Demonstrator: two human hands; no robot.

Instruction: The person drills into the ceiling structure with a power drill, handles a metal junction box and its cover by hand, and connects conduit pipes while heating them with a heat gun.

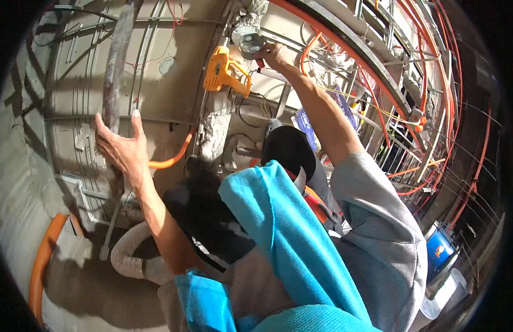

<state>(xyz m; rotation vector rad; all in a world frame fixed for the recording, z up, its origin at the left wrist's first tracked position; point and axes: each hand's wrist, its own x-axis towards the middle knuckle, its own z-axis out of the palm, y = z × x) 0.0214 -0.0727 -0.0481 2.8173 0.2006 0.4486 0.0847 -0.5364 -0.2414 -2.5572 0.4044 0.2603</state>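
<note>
A blue rectangular sign [311, 123] hangs behind the raised arm, just right of centre; its print is too small to make out. Down at four o'clock stands a blue container [440, 250] with an orange patch on its side, beside a pale bucket [448, 294].

The space is tight. Grey concrete wall [24, 182] curves in at nine o'clock, orange conduit [42, 260] runs along its foot at eight, and more orange lines [433, 61] arc past a metal railing [400, 39] at two o'clock. A grey corrugated hose [129, 254] coils low at seven.

The left hand [121, 146], at nine o'clock from centre, is spread wide open, palm against the wall beside a rough vertical pipe [115, 61]. The right hand [272, 55] reaches up to twelve o'clock, fingers curled shut on a small red-handled tool [260, 63] just beneath a round metal fitting [251, 41]. A yellow power drill [223, 72] hangs just left of that hand, apart from it.
</note>
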